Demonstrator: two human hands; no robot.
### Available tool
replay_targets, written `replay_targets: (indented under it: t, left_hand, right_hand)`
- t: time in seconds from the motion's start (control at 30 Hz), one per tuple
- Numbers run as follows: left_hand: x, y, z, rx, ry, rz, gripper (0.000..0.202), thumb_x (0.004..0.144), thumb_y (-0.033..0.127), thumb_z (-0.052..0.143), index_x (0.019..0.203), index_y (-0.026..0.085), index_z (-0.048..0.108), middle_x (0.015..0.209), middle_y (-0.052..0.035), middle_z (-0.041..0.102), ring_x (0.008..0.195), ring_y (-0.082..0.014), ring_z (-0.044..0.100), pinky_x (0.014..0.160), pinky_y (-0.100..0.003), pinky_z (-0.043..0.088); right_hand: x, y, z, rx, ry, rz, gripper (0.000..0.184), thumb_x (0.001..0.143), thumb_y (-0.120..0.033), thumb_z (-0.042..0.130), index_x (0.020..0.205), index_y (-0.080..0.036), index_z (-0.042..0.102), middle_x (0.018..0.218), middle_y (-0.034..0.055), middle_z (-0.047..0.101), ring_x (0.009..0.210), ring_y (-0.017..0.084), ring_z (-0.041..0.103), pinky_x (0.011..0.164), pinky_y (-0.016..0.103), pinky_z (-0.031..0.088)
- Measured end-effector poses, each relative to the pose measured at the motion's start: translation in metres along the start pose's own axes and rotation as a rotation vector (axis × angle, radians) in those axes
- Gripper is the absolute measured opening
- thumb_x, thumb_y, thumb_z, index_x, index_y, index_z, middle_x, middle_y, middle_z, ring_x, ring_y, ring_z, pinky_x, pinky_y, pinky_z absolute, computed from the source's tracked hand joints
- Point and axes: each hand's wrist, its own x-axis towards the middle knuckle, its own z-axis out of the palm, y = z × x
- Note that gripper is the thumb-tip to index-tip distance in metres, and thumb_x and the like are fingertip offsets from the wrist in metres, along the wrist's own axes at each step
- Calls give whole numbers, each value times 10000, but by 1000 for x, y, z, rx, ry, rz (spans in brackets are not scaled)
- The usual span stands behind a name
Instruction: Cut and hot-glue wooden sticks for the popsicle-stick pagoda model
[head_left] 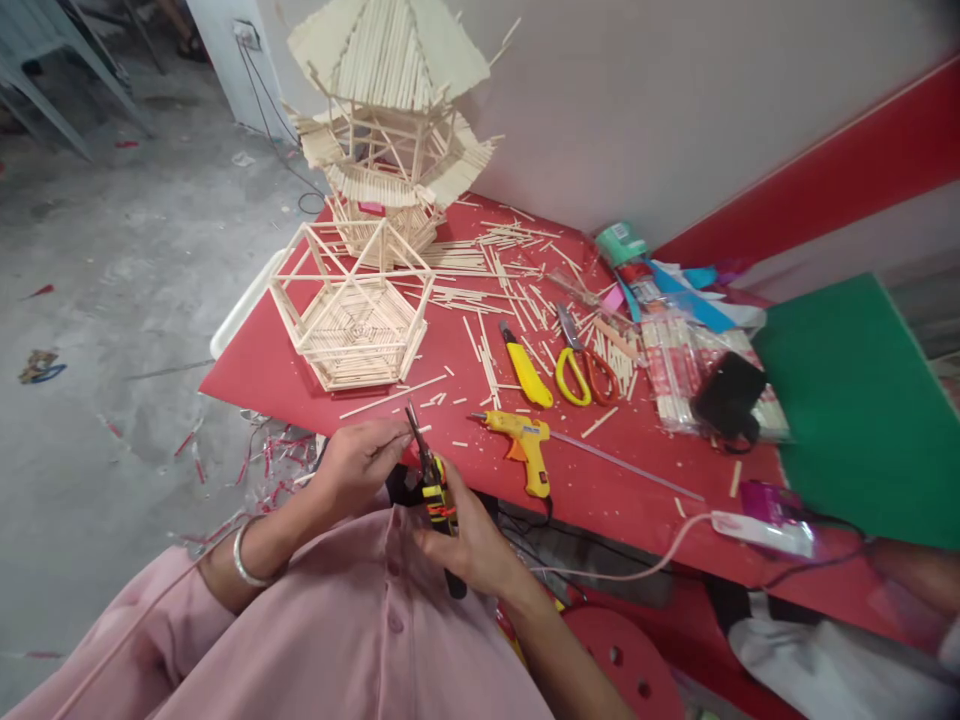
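Note:
My right hand (469,545) is closed round the black and yellow handles of a pair of cutting pliers (429,478), whose jaws point up and away from me. My left hand (360,462) pinches something thin at the plier jaws, probably a stick, too small to make out. Both hands hover at the near edge of a red table (615,480). Just beyond them stands a hexagonal stick frame (352,310), and behind it a tall stick pagoda model (390,130).
On the table lie a yellow glue gun (525,445), a yellow utility knife (525,372), scissors (581,365), several loose sticks (502,270), packets of sticks (682,365), a tape roll (621,243) and a green sheet (862,410). Grey floor lies to the left.

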Motion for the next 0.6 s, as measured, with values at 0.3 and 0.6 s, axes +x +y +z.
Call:
replay_targets:
  t: [0.3,0.6]
  left_hand:
    - [8,-16,8,215,-125,146,148,826,206,635,747,244,754,756,-48,708,693,-170,607,702,-226,427]
    - [14,-10,9,137,-154,126,160,800,245,668,652,225,723,642,-47,674,617,-177,603,631,-238,447]
  right_hand:
    - [-6,11,5,89,103,38,592,611,-127,560,1196,-206,513,925,-3,637,792,178,594,710,277,502]
    - [-7,2,-3,-69,108,86,617,636,-102,575,1234,-226,487,925,-8,650,761,169,605,694,275,496]
